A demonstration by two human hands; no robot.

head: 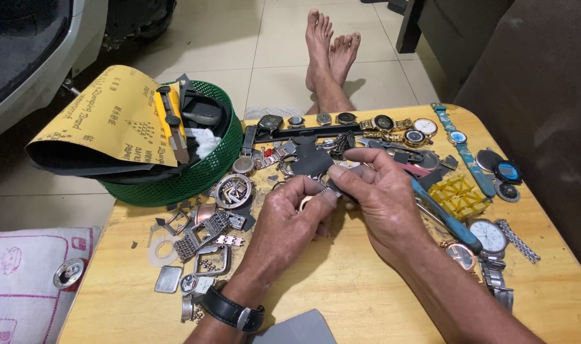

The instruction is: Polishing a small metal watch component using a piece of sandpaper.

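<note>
My left hand (284,220) and my right hand (383,194) meet over the middle of a low yellow wooden table (341,286). Between the fingertips of both hands is a small metal watch part (325,191), with a gold-coloured piece showing under my left thumb. My left wrist wears a black-strapped watch (233,310). Loose watch cases, bracelet links and metal bits (207,236) lie just left of my left hand. A blue-handled tool (446,216) lies under and to the right of my right hand.
A green mesh basket (195,172) with sandpaper sheets and a yellow utility knife stands at the back left. A row of watches (367,124) lines the far edge. A yellow plastic holder (459,194) and more watches (488,236) lie right. My bare feet (328,51) rest beyond.
</note>
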